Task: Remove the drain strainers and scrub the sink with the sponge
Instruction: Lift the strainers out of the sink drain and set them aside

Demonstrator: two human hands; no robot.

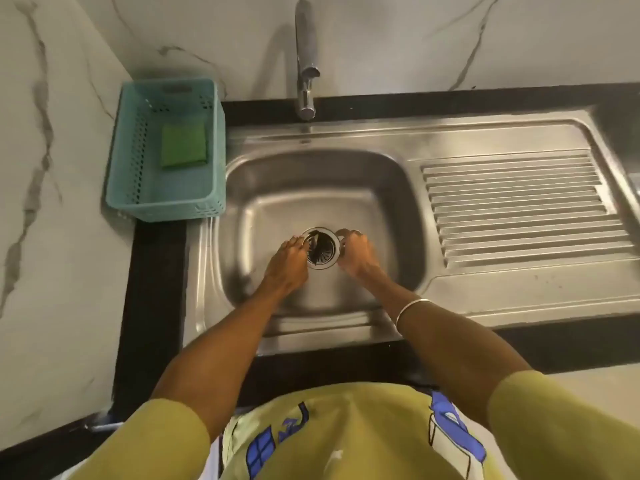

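Step one: lifting the round metal drain strainer [320, 249] from the stainless steel sink [346, 174].
Left hand [289, 258] and right hand [356, 252] pinch opposite rim edges; next, a straight upward pull. Green sponge [183, 144] untouched.

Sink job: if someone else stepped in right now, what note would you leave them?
Left hand: fingers at the left rim of the drain strainer, seemingly lifting it.
Right hand: curled at the strainer's right rim; actual grip unclear.
Sponge: untouched in the basket, left of the sink.
Done: nothing yet.
Left: lift out strainers, fetch sponge, scrub.
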